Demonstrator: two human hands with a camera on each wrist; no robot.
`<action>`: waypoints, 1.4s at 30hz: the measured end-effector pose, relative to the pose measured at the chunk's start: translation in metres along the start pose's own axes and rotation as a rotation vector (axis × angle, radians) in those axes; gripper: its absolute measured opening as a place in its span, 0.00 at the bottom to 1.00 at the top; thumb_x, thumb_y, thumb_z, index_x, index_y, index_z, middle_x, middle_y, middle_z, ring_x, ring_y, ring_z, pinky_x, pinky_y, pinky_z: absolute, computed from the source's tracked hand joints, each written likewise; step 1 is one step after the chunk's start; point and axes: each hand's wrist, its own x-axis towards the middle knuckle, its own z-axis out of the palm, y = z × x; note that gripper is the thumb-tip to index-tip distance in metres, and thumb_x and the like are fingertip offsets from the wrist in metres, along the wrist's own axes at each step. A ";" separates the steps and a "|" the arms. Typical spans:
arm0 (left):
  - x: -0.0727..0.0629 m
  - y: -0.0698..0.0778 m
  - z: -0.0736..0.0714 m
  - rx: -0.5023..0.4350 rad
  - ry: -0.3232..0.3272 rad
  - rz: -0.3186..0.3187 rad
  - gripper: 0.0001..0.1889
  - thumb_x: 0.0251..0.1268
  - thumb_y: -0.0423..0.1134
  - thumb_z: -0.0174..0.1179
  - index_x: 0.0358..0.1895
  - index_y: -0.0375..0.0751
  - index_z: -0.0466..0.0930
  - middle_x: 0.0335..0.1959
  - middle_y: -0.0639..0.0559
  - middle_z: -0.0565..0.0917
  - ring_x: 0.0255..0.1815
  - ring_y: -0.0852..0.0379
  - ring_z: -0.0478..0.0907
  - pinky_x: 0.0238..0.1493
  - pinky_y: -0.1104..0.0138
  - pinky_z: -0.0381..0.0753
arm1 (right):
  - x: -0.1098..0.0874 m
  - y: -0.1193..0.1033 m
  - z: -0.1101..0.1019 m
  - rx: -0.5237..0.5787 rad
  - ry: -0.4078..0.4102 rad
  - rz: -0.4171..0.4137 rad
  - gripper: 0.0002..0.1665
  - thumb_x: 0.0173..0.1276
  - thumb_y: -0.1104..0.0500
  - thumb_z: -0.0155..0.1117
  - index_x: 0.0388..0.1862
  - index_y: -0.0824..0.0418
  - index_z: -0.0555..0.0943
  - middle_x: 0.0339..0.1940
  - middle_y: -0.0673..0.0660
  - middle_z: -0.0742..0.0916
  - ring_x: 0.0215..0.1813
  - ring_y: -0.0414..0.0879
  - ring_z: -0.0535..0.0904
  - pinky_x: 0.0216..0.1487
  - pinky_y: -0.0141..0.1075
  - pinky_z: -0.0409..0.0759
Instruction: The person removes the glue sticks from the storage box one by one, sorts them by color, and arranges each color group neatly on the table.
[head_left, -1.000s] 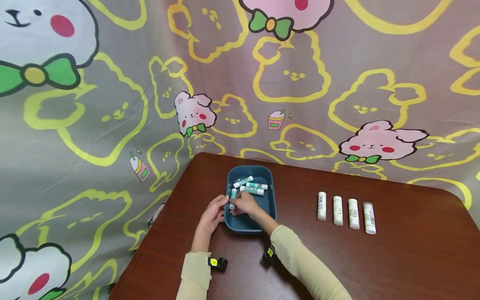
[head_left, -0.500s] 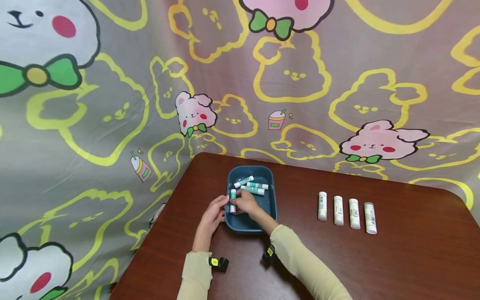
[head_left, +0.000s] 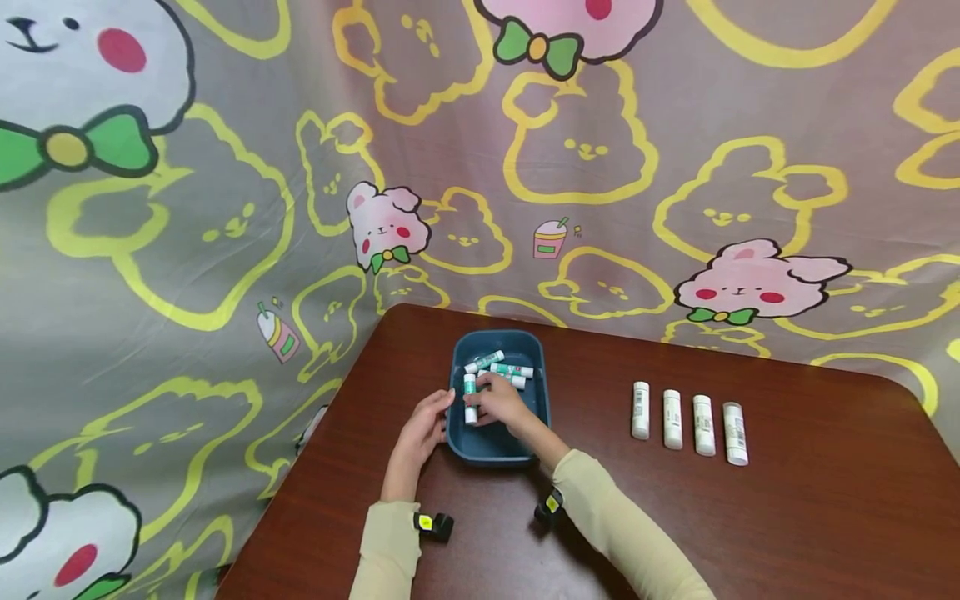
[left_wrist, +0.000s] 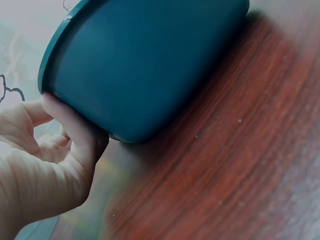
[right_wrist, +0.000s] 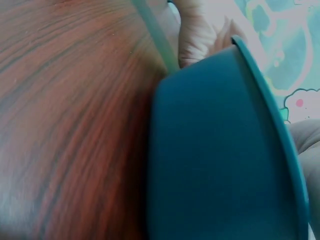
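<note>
A glue stick point(head_left: 470, 400), white with a green label, stands nearly lengthwise at the left inside of the blue plastic tray point(head_left: 498, 457). My right hand point(head_left: 501, 402) reaches over the tray and pinches it from the right. Behind the fingers lie more small tubes of the same look, among them one slanted tube point(head_left: 483, 362). My left hand point(head_left: 424, 427) holds the tray's left wall from outside; in the left wrist view, bent fingers of that hand point(left_wrist: 52, 165) press under the rim. In the right wrist view the tray's outer wall point(right_wrist: 215, 150) hides the right hand's fingertips.
Several larger white tubes stand in a row on the brown table point(head_left: 600, 517) right of the tray, the leftmost tube point(head_left: 641, 410) nearest to it. A patterned curtain point(head_left: 585, 150) borders the table at the back and left. Each wrist wears a small black camera point(head_left: 435, 525).
My right hand has shifted slightly right, and the pinched glue stick has moved a little right and away from the tray's left wall. The left hand stays at the tray.
</note>
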 end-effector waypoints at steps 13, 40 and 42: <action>0.000 0.002 0.000 -0.006 0.027 -0.001 0.12 0.84 0.39 0.49 0.37 0.41 0.74 0.29 0.51 0.78 0.28 0.59 0.79 0.24 0.69 0.77 | -0.025 -0.012 -0.030 0.074 -0.028 0.029 0.21 0.72 0.68 0.65 0.60 0.74 0.71 0.35 0.60 0.84 0.30 0.46 0.81 0.35 0.45 0.88; 0.000 -0.001 0.000 -0.006 0.012 -0.014 0.12 0.85 0.40 0.47 0.37 0.43 0.73 0.28 0.53 0.78 0.27 0.60 0.79 0.25 0.69 0.78 | -0.083 -0.003 -0.121 0.131 0.090 0.019 0.25 0.74 0.64 0.65 0.63 0.74 0.68 0.39 0.57 0.83 0.33 0.44 0.83 0.38 0.39 0.87; 0.000 -0.001 0.000 -0.005 0.011 -0.012 0.12 0.85 0.40 0.47 0.37 0.43 0.74 0.28 0.53 0.78 0.27 0.60 0.79 0.26 0.69 0.79 | -0.088 0.001 -0.125 0.126 0.089 0.020 0.25 0.74 0.64 0.64 0.63 0.74 0.68 0.39 0.56 0.83 0.34 0.44 0.83 0.38 0.39 0.87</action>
